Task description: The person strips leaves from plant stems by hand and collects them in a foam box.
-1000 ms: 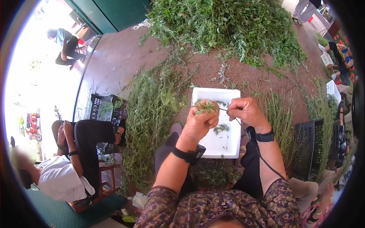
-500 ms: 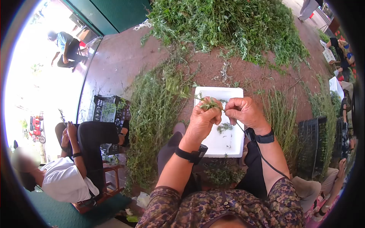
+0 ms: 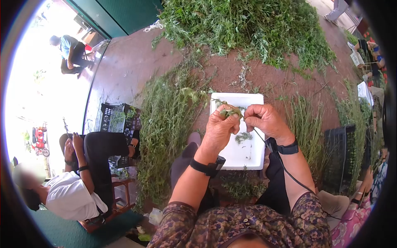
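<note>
Over a white foam box (image 3: 254, 157) my two hands are held close together. My left hand (image 3: 220, 131) is closed around a leafy green sprig (image 3: 230, 110), whose leaves stick out past the thumb and fingers. Just to its right, my right hand (image 3: 269, 122) has thumb and forefinger pinched together. Whatever lies between those right fingertips is too small to make out. Inside the box rests a small heap of green leaves (image 3: 243, 137) with a few scraps near it. Both wrists wear black bands, and a dark cable (image 3: 287, 173) runs along the right forearm.
A large heap of cut greenery (image 3: 248, 29) lies ahead. Long leafy stems (image 3: 161, 136) spread on my left; barer stalks (image 3: 306, 132) lie right, beside a black crate (image 3: 340, 161). A seated person (image 3: 70, 194) on the left holds a stem near another crate (image 3: 108, 120).
The sprig in my left hand has shifted, and its leaves sit differently over the fingers. My right hand stays almost in place. A distant person at upper left has changed posture.
</note>
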Available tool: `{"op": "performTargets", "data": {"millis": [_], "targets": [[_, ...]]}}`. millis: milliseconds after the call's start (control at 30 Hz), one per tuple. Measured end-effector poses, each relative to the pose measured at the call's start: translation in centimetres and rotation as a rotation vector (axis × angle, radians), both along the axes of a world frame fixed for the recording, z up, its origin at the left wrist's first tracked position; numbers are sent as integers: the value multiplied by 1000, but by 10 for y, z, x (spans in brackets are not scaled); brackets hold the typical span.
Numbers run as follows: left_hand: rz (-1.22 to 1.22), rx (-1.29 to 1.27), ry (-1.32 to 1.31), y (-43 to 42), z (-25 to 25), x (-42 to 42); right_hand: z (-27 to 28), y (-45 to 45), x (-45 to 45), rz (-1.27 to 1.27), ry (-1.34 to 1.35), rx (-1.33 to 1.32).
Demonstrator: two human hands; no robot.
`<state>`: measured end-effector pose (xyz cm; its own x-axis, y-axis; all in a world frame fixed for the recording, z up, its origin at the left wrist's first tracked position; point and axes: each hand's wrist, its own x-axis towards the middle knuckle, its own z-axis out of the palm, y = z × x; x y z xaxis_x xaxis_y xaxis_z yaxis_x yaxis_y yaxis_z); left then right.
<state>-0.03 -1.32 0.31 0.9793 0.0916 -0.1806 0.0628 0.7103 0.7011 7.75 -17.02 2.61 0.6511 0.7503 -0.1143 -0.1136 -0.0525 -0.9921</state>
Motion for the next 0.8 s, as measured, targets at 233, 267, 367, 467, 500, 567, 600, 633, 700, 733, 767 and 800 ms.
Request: {"op": "performTargets", "data": {"millis": [233,267,367,467,500,567,600,633,700,733,767,800], "targets": [[8,1,84,-4,-4,-1,3,-1,0,5,73,-36],[76,-65,67,-3,-4,0,3,-1,1,5,78,-29],[228,-198,36,1,-12,4,5,-2,1,13,78,-20],[234,-230,-14,5,-10,5,5,-2,1,25,85,-28],[191,-211,-37,5,-8,4,5,-2,2,28,89,-33],[122,-203,-61,3,1,3,5,-2,2,43,77,-39],[97,-214,-62,0,10,2,5,-2,2,52,71,-43],[73,-225,-64,-2,15,1,5,-2,2,59,74,-44],[58,-124,-60,-3,17,-1,4,-2,2,75,80,-45],[50,-74,-59,-4,18,-1,4,-1,2,78,72,-54],[49,-92,-69,-3,13,0,5,-1,1,81,65,-63],[48,-109,-79,-1,7,1,5,0,1,84,57,-72]]}}
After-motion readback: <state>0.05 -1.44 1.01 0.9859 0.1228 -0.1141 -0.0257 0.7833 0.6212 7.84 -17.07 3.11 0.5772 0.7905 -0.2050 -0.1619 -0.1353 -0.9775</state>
